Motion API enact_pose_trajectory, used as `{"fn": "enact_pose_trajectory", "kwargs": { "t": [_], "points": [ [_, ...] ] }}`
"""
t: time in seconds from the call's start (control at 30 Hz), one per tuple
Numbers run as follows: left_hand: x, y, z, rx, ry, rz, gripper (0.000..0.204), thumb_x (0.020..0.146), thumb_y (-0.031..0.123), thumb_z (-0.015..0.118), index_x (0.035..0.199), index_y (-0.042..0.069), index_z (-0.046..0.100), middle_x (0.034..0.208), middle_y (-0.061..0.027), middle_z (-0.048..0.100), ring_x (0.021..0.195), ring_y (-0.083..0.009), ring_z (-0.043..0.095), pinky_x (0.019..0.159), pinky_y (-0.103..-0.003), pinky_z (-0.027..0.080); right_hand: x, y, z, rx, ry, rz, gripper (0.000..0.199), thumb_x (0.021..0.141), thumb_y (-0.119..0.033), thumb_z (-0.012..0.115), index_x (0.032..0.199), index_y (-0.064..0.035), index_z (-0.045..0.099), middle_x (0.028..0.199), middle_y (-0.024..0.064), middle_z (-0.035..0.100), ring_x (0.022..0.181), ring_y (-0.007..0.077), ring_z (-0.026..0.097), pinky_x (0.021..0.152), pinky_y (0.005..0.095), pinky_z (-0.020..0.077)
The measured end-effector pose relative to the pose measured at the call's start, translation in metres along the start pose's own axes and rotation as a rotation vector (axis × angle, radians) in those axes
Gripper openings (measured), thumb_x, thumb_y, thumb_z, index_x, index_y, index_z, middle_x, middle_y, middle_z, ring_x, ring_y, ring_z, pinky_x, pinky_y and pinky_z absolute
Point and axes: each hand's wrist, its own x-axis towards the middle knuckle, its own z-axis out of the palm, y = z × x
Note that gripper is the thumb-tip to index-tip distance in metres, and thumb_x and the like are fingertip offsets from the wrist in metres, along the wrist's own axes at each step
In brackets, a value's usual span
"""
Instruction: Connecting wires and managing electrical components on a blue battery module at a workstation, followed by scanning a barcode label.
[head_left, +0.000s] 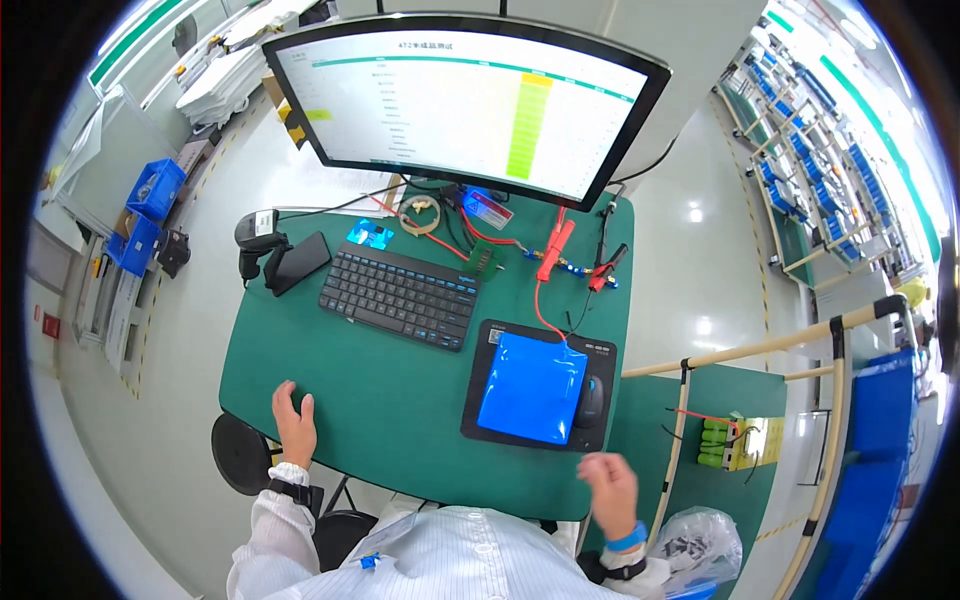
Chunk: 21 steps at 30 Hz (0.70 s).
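Note:
My left hand (295, 424) is over the near left edge of the green table, thumb apart from the fingers, holding nothing. Off the front right corner is my right hand (611, 490), its fingers loosely bent and nothing visible in them. Nearest to it lies a flat, shiny blue-wrapped pack (533, 388) on a black mouse pad (482, 428), beside a black mouse (591, 400). A red wire leads from the pack's top edge toward a red clip (556, 250). Another red clip (603, 274), with a black lead, lies to the right.
A keyboard (402, 296), phone (301, 263), barcode scanner (262, 236) and tape roll (420, 213) occupy the back left. Behind stands a large monitor (450, 110). To the right, a pipe-framed rack (760, 352) borders a lower green surface with a green-celled battery pack (740, 443) and plastic bag (700, 540).

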Motion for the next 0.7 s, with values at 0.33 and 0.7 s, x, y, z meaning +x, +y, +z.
{"fn": "enact_pose_trajectory", "kwargs": {
  "t": [0.33,0.7],
  "points": [
    [0.025,-0.026,-0.005,0.328,0.095,0.125,0.047,0.095,0.027,0.054,0.133,0.002,0.046,0.145,-0.0195,0.04,0.138,-0.0372,0.033,0.114,-0.055,0.023,-0.036,-0.008,0.122,-0.649,-0.921,-0.531,0.031,0.093,-0.03,0.06,0.104,-0.0009,0.063,0.099,0.0161,0.065,0.093,0.0333,0.062,0.08,0.0409,0.0501],
    [0.024,-0.029,0.012,0.336,0.185,0.168,0.045,0.09,0.025,0.058,0.128,0.003,0.05,0.14,-0.0182,0.045,0.136,-0.0356,0.036,0.112,-0.055,0.026,-0.045,0.052,0.065,-0.075,0.356,-0.362,0.014,0.092,-0.011,0.06,0.099,-0.0014,0.066,0.084,0.0077,0.065,0.078,0.0177,0.061,0.07,0.0311,0.0491]
  ]
}}
